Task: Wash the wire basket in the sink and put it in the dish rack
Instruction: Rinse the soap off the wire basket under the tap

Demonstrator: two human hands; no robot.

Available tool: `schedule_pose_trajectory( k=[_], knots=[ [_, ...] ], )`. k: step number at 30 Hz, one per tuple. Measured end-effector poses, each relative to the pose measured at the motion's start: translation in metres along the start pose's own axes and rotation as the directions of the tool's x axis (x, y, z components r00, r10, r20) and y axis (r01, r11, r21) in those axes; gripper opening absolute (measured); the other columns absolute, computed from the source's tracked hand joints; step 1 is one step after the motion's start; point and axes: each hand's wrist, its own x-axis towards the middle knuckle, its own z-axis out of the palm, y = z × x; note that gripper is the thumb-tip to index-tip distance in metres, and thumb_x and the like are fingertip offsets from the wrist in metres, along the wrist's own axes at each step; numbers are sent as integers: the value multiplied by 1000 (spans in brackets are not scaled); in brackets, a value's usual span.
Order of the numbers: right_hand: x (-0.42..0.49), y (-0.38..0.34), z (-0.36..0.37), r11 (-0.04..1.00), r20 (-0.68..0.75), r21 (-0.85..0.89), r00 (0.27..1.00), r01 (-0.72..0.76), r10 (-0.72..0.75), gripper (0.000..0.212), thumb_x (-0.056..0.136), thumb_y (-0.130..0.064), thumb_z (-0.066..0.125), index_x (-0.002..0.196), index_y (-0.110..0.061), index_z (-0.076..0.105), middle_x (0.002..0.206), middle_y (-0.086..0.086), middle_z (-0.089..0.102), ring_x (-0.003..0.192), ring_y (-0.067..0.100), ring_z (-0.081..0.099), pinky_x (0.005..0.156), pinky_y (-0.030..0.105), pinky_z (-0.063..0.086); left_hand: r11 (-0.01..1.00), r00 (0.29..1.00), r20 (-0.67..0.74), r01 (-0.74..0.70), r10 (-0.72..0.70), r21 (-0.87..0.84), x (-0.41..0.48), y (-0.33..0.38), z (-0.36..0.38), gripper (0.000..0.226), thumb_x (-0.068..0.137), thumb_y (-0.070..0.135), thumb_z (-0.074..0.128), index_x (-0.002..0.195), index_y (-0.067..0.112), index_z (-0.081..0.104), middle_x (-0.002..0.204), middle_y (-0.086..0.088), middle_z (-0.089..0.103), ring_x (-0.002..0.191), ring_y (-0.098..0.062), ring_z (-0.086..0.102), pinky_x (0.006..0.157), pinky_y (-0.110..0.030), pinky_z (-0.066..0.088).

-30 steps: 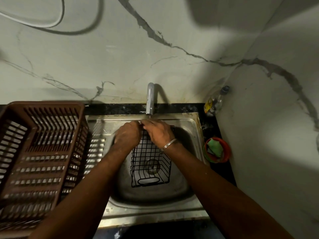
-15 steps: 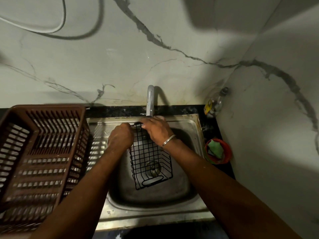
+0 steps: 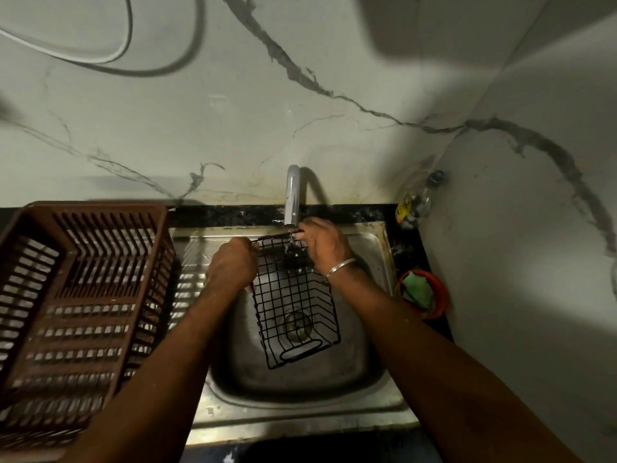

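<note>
We hold the wire basket [image 3: 295, 305] over the sink [image 3: 374, 248]. It is tilted, with its far rim raised toward the back of the sink under the tap [image 3: 292, 195] and its near end dipping above the drain [image 3: 298, 325]. Our left hand [image 3: 232, 264] grips the rim on the left side, fingers curled around the wire. Our right hand [image 3: 325, 245] closes over the far right corner of the rim, just below the spout. We cannot tell whether water is running.

We judge the basket to be light and stiff — an open grid of thin dark wire that should keep its shape and let water fall straight through. It is unlikely to break, but wet coated wire may be slippery and thin strands press into the fingers. The thicker top rim looks like the best place to hold, with a hand on either side as now. The oval loop at the near end would also serve for a one-handed carry.

Counting: one wire basket, two hands on it, one tap, one drain. Left of the sink stands one brown dish rack [image 3: 96, 206], with nothing visible in it. Right of the sink sits one red bowl [image 3: 440, 295] with one green sponge [image 3: 415, 290] inside, and one bottle [image 3: 415, 202] stands at the sink's far right corner. One bangle [image 3: 340, 265] circles the right wrist.
</note>
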Motion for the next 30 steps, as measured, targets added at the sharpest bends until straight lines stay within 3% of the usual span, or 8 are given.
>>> schedule_pose_trajectory(
  k=[2,6,8,10,14,18,23,30],
  knots=[
    [-3,2,0,995,-17,18,995,-101,102,38,95,-3,62,128,-22,67,119,2,64,98,21,66,80,33,59,1000,1000,-4,13,-13,-25,0,-2,-1,31,110,37,53,94,14,66,83,-6,69,79,-25,69,77,-38,56],
    [-6,-1,0,999,41,15,998,-52,51,48,91,5,61,128,-24,67,120,-1,65,101,21,67,84,35,61,994,996,75,56,-49,-98,0,-12,2,25,107,32,58,119,13,70,101,-14,76,89,-34,75,86,-48,64],
    [-6,0,1,998,99,58,995,-16,10,51,90,10,60,130,-20,69,127,4,66,109,25,67,93,38,59,998,995,92,44,-40,-43,-2,-11,3,45,104,36,62,147,22,57,125,-14,72,105,-34,73,94,-47,61],
    [-6,-5,4,995,125,84,990,49,-59,51,85,14,62,127,-14,71,125,9,68,110,30,67,95,44,58,992,991,117,-72,59,108,-5,-3,5,51,106,41,59,155,30,48,119,-10,71,103,-28,69,88,-41,58],
    [-8,-21,9,981,59,72,981,181,-186,48,79,15,64,119,-9,72,113,12,70,100,31,70,85,45,62,953,981,101,-185,165,238,-7,-3,10,39,108,37,54,148,34,52,101,-5,70,85,-22,65,78,-40,60],
    [-12,-31,13,938,49,-67,940,340,-337,42,86,-5,51,123,-10,70,119,10,69,115,32,61,101,49,49,955,985,88,-163,146,249,-8,-10,8,35,103,24,59,137,31,59,100,-4,72,84,-25,68,80,-41,61],
    [-5,-19,23,878,56,-35,878,478,-476,44,86,4,69,128,-9,68,125,9,67,124,30,57,107,47,46,963,991,56,-128,117,239,-8,-11,10,25,103,29,55,127,30,63,103,-4,72,89,-27,71,84,-44,62],
    [2,-38,16,908,187,-91,903,408,-387,47,85,-4,66,131,-14,62,127,6,63,122,29,56,102,50,48,959,991,34,-133,128,251,-2,-7,12,15,103,24,59,115,23,67,97,-3,72,83,-24,69,75,-36,59]
  ],
)
